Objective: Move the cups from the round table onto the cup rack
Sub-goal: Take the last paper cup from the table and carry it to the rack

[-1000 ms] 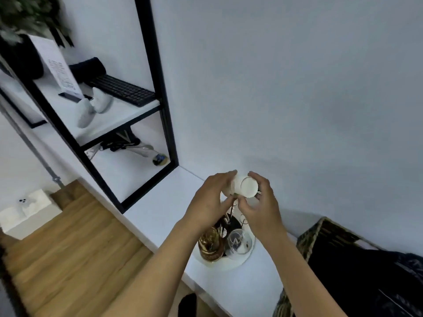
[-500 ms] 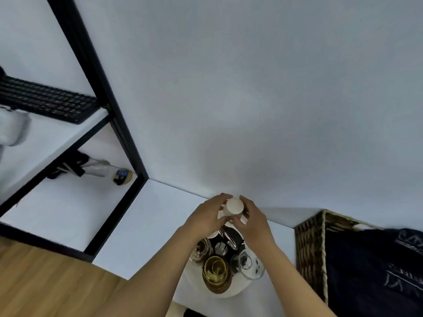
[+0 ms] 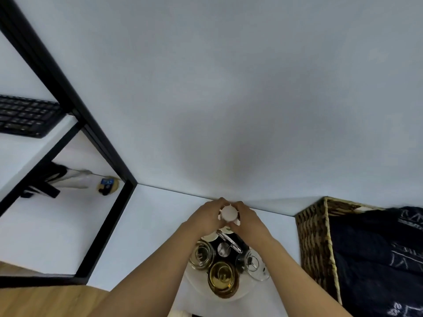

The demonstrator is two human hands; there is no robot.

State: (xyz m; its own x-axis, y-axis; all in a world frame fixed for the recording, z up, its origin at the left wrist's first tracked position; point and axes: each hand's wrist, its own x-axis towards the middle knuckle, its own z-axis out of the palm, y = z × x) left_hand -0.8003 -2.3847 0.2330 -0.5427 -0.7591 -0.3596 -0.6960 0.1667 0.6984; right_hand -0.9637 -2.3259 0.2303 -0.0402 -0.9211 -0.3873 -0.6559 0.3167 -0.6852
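Observation:
A small white cup [image 3: 229, 213] is upside down at the far side of the cup rack [image 3: 229, 244], its flat base facing me. My left hand [image 3: 203, 219] and my right hand [image 3: 248, 221] both hold it, one on each side. The rack stands on a round white base [image 3: 248, 291] on the white counter [image 3: 155, 225] by the wall. Upside down on the rack are an amber glass cup [image 3: 223, 279], a clear glass [image 3: 202, 255] on the left and a clear glass [image 3: 255, 264] on the right. Another white cup [image 3: 210, 236] peeks out under my left hand.
A woven basket [image 3: 313, 243] with dark cloth [image 3: 375, 259] stands right of the rack. A black-framed shelf unit [image 3: 107, 156] stands at the left, with a black keyboard [image 3: 25, 117] on its upper shelf. Wooden floor [image 3: 45, 300] shows at the bottom left.
The camera has tilted and swung right over the rack. Both hands have lowered the white cup from above the rack down to its far side.

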